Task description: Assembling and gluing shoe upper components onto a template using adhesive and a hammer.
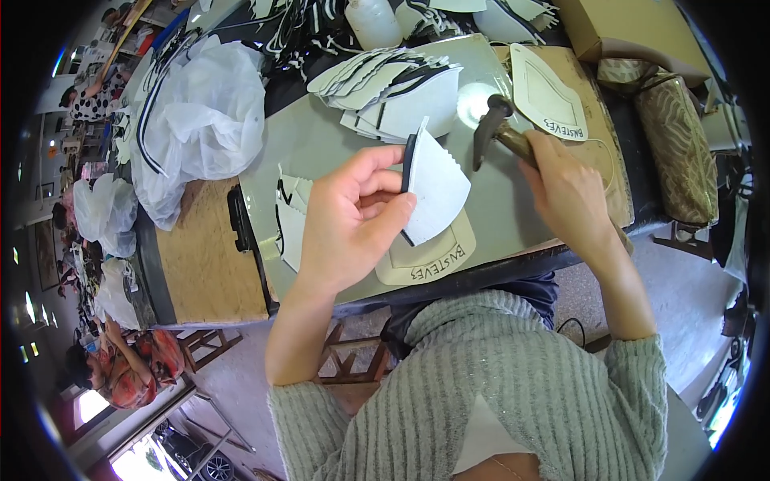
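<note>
My left hand [353, 216] pinches a white, curved shoe-upper piece [441, 188] by its black-trimmed edge, fingers behind and thumb in front. The piece has a notched upper side and is held up over a cream pattern template [429, 260] with handwriting on it. In my right hand [565, 188] is a hammer [491, 128], gripped round its wooden handle; the dark metal head hangs above the grey work board [513, 216], apart from the piece. A fanned stack of similar white pieces [409, 100] lies beyond my hands. Several more pieces [290, 220] rest left of my left wrist.
A second template [549, 92] lies at the board's far right. A white plastic bag [200, 120] sits on the left, a white bottle [374, 22] at the back. To the right are a cardboard box [634, 36] and a patterned bundle [678, 148]. Other people [136, 369] sit further left.
</note>
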